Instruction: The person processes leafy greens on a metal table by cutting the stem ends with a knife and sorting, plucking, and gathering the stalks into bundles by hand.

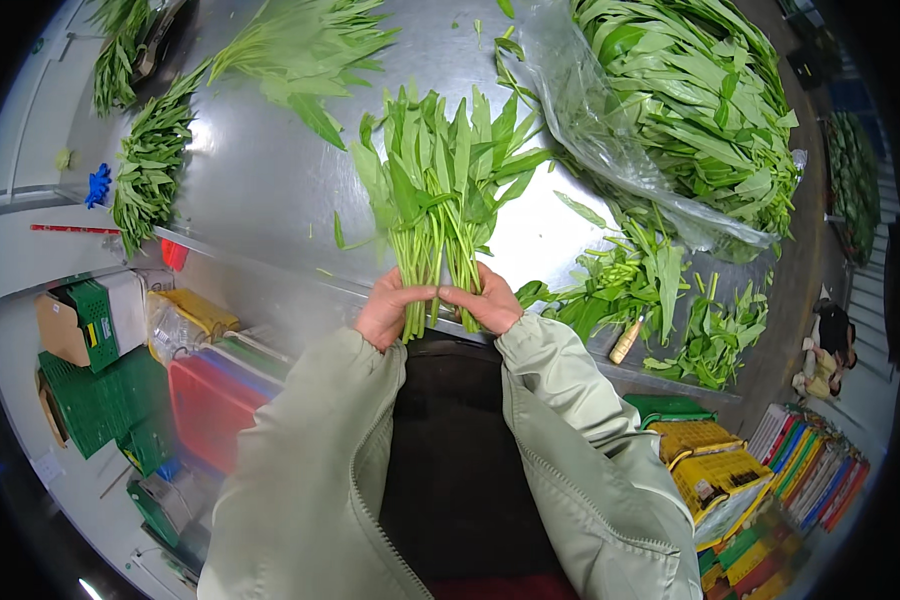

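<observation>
Near the table's front edge, my left hand [382,312] is closed round the lower stems of a bunch of water spinach [408,185]. My right hand [492,302] grips a second, smaller portion of the same leafy stems [467,215] right beside it. The thumbs meet in front of the stems, and the leaves point away from me. Cut stem ends stick out below both hands. To the right of my right hand lie loose leaves and stem pieces [610,285], with a wooden handle [626,341] among them; whatever it belongs to is hidden.
A large heap of greens [700,110] in a clear plastic bag [610,130] fills the far right of the metal table [280,190]. Other bunches lie far left [155,165] and at the back [305,45]. Crates stand below, red [210,400] at left and yellow [715,480] at right.
</observation>
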### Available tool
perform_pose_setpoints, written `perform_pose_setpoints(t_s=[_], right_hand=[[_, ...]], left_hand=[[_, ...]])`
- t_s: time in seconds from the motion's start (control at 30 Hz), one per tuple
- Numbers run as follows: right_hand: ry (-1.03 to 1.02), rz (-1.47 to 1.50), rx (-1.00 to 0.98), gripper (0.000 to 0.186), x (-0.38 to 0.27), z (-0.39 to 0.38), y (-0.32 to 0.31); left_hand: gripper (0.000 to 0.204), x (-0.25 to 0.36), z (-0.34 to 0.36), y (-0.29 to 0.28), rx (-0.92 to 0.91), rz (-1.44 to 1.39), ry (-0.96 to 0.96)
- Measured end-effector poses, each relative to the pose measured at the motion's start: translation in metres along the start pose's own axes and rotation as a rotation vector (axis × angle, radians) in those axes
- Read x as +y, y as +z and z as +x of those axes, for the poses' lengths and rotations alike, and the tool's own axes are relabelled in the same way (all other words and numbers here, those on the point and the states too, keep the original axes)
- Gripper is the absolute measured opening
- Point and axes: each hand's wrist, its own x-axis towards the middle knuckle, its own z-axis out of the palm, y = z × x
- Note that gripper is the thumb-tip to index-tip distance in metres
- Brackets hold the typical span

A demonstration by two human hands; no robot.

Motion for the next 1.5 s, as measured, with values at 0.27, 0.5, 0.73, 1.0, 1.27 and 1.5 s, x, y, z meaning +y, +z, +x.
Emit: perform_pose_setpoints(t_s=[0.27, 0.5, 0.73, 1.0, 1.27, 1.5], right_hand=[[-0.077, 0.073, 0.046, 0.049, 0.009, 0.005, 0.003], [-0.412, 0.113, 0.268, 0.014, -0.040, -0.035, 0.001], [-0.226, 0.188, 0.228, 0.022, -0.054, -0.052, -0.021], [-0.459, 0.282, 0.135, 0.023, -0.084, -0.032, 0.025], [-0.065, 0.313, 0.073, 0.026, 0.006, 0.032, 0.033], [-0.465, -0.480, 0.300, 0.034, 0.007, 0.016, 0.027]], left_hand=[[0.039, 0.009, -0.008, 0.011, 0.039, 0.284, 0.161], [0.028, 0.053, -0.042, 0.014, 0.134, 0.113, 0.280], [0.022, 0.077, -0.059, -0.014, 0.560, 0.174, 0.513], [0.020, 0.088, -0.039, 0.024, 0.349, 0.135, 0.634], [0.027, 0.000, 0.029, -0.018, -0.037, -0.206, -0.136], [0.037, 0.000, 0.014, 0.004, 0.014, -0.190, -0.033]])
